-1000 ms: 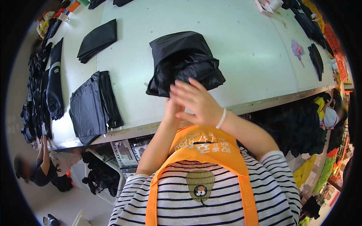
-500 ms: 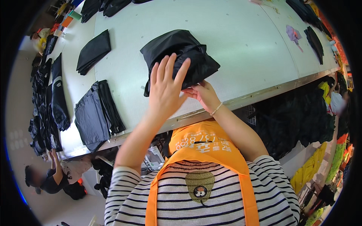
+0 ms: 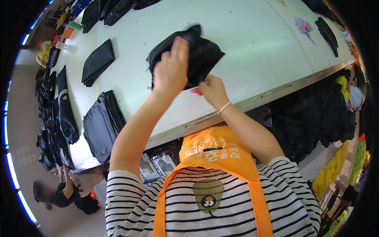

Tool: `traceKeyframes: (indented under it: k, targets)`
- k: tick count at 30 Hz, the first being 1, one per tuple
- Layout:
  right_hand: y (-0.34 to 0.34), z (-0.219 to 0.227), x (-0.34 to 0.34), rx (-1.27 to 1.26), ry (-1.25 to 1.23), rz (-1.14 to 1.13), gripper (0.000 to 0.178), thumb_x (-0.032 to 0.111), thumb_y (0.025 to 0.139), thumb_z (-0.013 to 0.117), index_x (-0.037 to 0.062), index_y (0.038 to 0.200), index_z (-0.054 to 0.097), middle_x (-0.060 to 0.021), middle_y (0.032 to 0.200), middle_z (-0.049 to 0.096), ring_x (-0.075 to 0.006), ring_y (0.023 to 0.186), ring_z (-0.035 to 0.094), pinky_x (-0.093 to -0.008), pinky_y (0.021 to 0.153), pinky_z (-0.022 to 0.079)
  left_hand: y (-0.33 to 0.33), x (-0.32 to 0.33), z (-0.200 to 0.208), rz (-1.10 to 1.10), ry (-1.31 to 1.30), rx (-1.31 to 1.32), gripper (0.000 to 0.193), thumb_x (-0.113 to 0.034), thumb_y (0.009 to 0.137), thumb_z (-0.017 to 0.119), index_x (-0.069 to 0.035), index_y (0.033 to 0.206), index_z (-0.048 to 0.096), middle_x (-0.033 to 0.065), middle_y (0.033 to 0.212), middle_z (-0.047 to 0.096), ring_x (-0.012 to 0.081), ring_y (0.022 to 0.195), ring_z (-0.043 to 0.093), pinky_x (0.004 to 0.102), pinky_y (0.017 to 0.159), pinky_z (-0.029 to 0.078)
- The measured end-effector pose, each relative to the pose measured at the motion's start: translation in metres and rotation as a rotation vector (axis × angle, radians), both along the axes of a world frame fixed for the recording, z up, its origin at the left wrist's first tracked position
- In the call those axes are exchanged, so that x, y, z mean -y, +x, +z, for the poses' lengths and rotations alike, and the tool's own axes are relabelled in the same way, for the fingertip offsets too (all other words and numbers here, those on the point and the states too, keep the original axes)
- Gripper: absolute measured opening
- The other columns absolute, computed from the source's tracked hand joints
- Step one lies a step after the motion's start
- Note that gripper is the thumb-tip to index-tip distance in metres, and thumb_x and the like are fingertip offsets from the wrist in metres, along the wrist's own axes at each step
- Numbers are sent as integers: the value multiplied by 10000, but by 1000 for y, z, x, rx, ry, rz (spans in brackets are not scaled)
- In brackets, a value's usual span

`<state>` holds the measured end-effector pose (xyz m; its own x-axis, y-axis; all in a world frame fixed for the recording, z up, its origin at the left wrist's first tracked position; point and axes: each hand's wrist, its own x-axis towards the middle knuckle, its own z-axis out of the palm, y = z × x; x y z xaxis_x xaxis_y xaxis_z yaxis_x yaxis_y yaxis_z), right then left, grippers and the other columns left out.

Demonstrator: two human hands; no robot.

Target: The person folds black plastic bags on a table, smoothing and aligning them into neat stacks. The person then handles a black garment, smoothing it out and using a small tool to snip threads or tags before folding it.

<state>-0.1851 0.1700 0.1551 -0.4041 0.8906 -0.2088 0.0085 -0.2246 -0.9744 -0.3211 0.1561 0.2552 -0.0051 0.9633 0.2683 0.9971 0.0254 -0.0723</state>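
A folded bundle of thin, shiny black cloth [image 3: 207, 53] rests on the white table in front of me, its far edge raised and smeared by motion. My left hand [image 3: 171, 67] lies over the bundle's left side, slightly blurred, with its fingers close together on a fold; its thumb is hidden. At the near right corner, my right hand [image 3: 213, 91] pinches the cloth's edge between thumb and fingers, the other fingers curled.
Flat folded black cloth piles [image 3: 103, 122] and a smaller folded stack [image 3: 98, 63] lie to the left. The white table [image 3: 256, 59] ends at a near edge, with dark cloth [image 3: 308, 118] heaped below. A crumpled lilac cloth [image 3: 303, 25] lies far right. Another person [image 3: 59, 193] works at left.
My left hand has gone from spread fingers on top of the bundle to fingers together, pushed farther over it. The right hand has closed on the near corner. The bundle's far edge has lifted.
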Motion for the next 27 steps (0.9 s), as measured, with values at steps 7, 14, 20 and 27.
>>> traceKeyframes:
  k: [7, 14, 20, 27]
  targets:
    - [30, -8, -10, 146, 77, -14, 144, 24, 782, 489, -96, 794, 569, -173, 649, 645, -215, 562, 673, -295, 531, 515, 34, 16, -40, -185, -202, -149, 701, -267, 821, 638, -1, 1394, 334, 148, 1408, 395, 232, 881, 584, 257, 568, 543]
    - [47, -3, -14, 690, 889, -271, 128, 57, 785, 562, -11, 884, 607, -151, 903, 626, -269, 933, 599, -379, 837, 469, 23, -5, -45, -217, -122, 340, 766, -141, 769, 668, -33, 1418, 275, 151, 1241, 485, 316, 937, 595, 386, 722, 552]
    - [37, -36, -30, 953, 1092, 359, 202, 74, 799, 524, 50, 952, 654, -87, 1015, 611, -254, 1009, 549, -382, 873, 426, 26, -20, -32, -222, -243, 368, 794, -122, 775, 662, -92, 1446, 237, 178, 1343, 414, 366, 1001, 578, 421, 801, 516]
    - [71, -36, -58, 1036, 1234, 488, 218, 113, 832, 516, 138, 979, 675, -20, 982, 642, -219, 951, 552, -359, 841, 416, 27, -10, -49, -253, -293, 142, 793, -88, 765, 633, -318, 1442, 289, 147, 1426, 384, 319, 808, 622, 389, 651, 567]
